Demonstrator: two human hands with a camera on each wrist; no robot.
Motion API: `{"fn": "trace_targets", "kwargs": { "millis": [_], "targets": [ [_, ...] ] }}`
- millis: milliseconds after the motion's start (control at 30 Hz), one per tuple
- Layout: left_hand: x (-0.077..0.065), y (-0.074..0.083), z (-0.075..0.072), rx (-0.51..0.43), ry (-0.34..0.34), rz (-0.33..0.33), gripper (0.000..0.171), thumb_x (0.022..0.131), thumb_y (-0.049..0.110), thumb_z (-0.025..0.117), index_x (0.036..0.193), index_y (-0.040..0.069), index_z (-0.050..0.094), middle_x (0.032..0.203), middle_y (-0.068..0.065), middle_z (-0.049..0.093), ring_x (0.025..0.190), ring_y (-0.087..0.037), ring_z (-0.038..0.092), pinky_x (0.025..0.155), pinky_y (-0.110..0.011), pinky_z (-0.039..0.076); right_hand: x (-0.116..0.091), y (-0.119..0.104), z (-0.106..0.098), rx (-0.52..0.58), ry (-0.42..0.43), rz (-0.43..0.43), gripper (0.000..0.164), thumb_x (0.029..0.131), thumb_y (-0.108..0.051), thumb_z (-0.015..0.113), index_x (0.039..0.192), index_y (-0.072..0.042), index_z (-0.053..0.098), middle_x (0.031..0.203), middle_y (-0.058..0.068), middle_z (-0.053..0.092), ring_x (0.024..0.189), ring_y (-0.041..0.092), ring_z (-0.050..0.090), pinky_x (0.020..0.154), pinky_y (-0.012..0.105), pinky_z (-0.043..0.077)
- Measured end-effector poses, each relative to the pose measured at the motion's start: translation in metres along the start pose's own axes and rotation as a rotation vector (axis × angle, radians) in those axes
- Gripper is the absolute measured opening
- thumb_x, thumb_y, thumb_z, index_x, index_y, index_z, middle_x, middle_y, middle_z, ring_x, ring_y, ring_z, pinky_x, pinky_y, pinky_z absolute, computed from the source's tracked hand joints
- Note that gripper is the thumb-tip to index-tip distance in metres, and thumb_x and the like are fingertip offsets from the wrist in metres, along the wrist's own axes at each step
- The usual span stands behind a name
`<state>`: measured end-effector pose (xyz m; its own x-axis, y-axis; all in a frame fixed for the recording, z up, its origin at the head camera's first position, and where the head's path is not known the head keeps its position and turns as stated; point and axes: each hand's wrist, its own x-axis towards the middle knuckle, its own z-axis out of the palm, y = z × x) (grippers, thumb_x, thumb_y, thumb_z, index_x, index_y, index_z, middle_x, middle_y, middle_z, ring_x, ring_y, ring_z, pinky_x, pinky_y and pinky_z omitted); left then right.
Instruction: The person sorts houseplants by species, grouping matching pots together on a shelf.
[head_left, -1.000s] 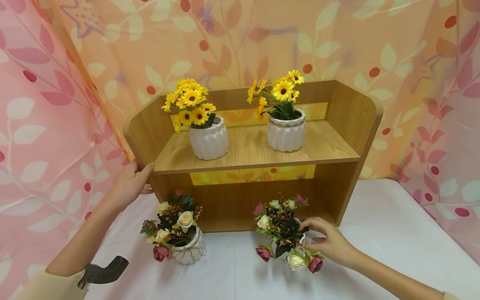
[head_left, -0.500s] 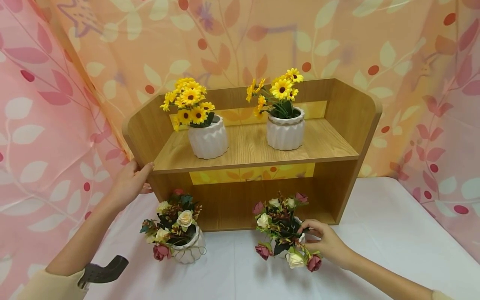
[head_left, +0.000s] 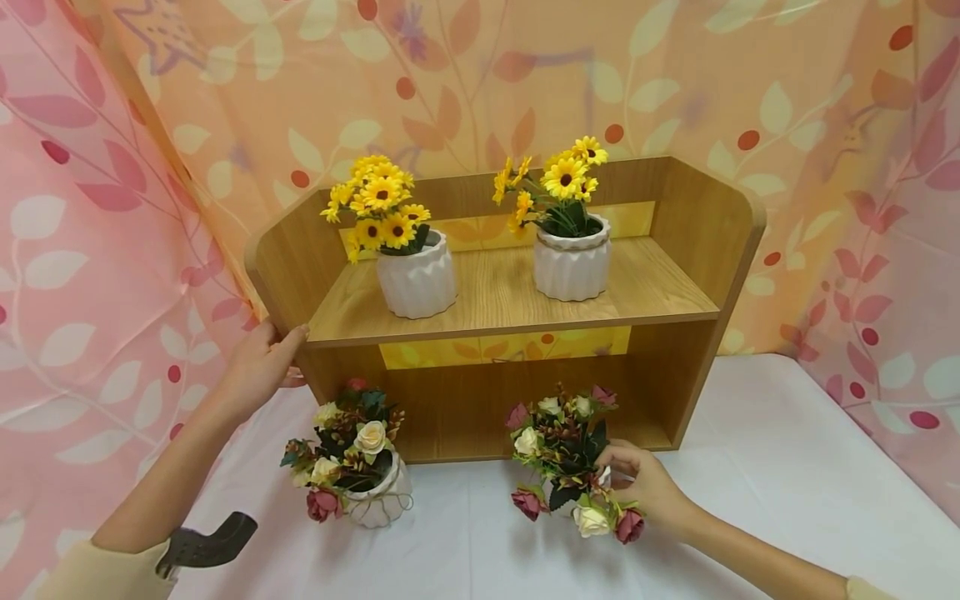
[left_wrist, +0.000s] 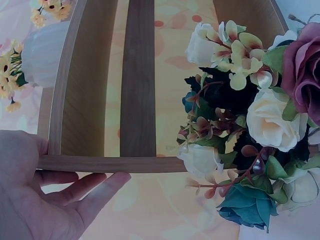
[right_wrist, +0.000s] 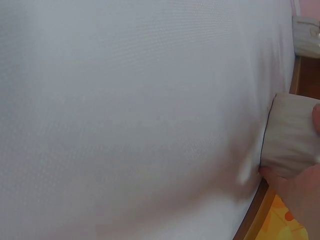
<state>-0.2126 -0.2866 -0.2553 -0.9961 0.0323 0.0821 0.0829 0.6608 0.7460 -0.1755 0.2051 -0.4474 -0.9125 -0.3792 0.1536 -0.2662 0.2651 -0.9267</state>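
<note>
At the left side panel of a two-tier wooden shelf, my left hand grips the edge. In the left wrist view the thumb lies on one side of the panel, with the fingers along its outer face. My right hand holds a white ribbed flowerpot from its right side, thumb and fingers around its wall. Pink and cream artificial roses spill from this pot and cover most of it in the head view. It stands on the white cloth before the shelf's right half.
Another white pot of artificial roses stands before the shelf's left half. On the upper board are two white pots, left and right, with yellow artificial sunflowers. Patterned curtains hang behind and at both sides of the white-covered table.
The right hand has moved slightly left, its fingers drawing closer around the pot. The left hand and the other pots stay where they were.
</note>
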Motion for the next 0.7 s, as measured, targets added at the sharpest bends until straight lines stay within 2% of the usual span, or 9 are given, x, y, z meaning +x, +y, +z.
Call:
{"fn": "trace_targets", "kwargs": {
  "millis": [100,267,367,467,567,700],
  "targets": [
    [0.000,0.000,0.001,0.006,0.007,-0.003,0.076,0.114,0.046,0.033,0.161,-0.012,0.018,0.155,-0.041,0.040,0.131,-0.059,0.056,0.089,-0.050,0.062,-0.001,0.000,-0.003,0.030,-0.028,-0.011,0.024,0.083,0.004,0.084,0.098,0.006,0.065,0.105,0.006,0.056,0.108,0.017,0.069,0.086,0.025,0.062],
    [0.000,0.000,0.000,-0.005,0.009,-0.001,0.076,0.114,0.046,0.034,0.161,-0.012,0.017,0.155,-0.042,0.039,0.131,-0.060,0.055,0.089,-0.051,0.062,0.000,0.002,-0.013,0.074,-0.138,-0.075,0.014,0.092,0.003,0.076,0.102,0.006,0.066,0.107,0.004,0.059,0.110,0.000,0.068,0.091,0.023,0.060],
    [0.000,0.000,0.000,-0.005,0.010,0.002,0.076,0.114,0.046,0.034,0.161,-0.011,0.017,0.155,-0.042,0.039,0.131,-0.060,0.055,0.089,-0.051,0.062,0.001,0.003,-0.018,0.096,-0.195,-0.111,0.008,0.096,0.004,0.069,0.104,0.005,0.066,0.109,0.003,0.062,0.113,-0.003,0.066,0.090,0.022,0.060],
    [0.000,0.000,0.000,0.000,0.011,0.002,0.076,0.114,0.046,0.034,0.161,-0.011,0.018,0.155,-0.041,0.039,0.132,-0.060,0.055,0.089,-0.050,0.062,0.001,0.004,-0.020,0.090,-0.209,-0.146,0.007,0.097,0.006,0.065,0.104,0.004,0.067,0.108,0.001,0.064,0.116,-0.003,0.065,0.089,0.023,0.061],
    [0.000,0.000,0.000,0.004,0.008,0.000,0.076,0.114,0.046,0.033,0.161,-0.011,0.017,0.156,-0.041,0.039,0.133,-0.060,0.054,0.090,-0.051,0.062,0.001,0.003,-0.019,0.064,-0.193,-0.155,0.008,0.097,0.006,0.064,0.103,0.002,0.068,0.106,0.001,0.064,0.120,0.011,0.068,0.089,0.023,0.060],
    [0.000,0.000,0.000,0.013,0.007,-0.001,0.076,0.114,0.047,0.033,0.161,-0.011,0.018,0.155,-0.041,0.039,0.133,-0.059,0.054,0.090,-0.051,0.062,0.002,-0.001,-0.017,0.031,-0.165,-0.133,0.007,0.097,0.005,0.066,0.103,0.001,0.069,0.105,0.003,0.064,0.123,0.048,0.065,0.090,0.024,0.060]
  ]
}}
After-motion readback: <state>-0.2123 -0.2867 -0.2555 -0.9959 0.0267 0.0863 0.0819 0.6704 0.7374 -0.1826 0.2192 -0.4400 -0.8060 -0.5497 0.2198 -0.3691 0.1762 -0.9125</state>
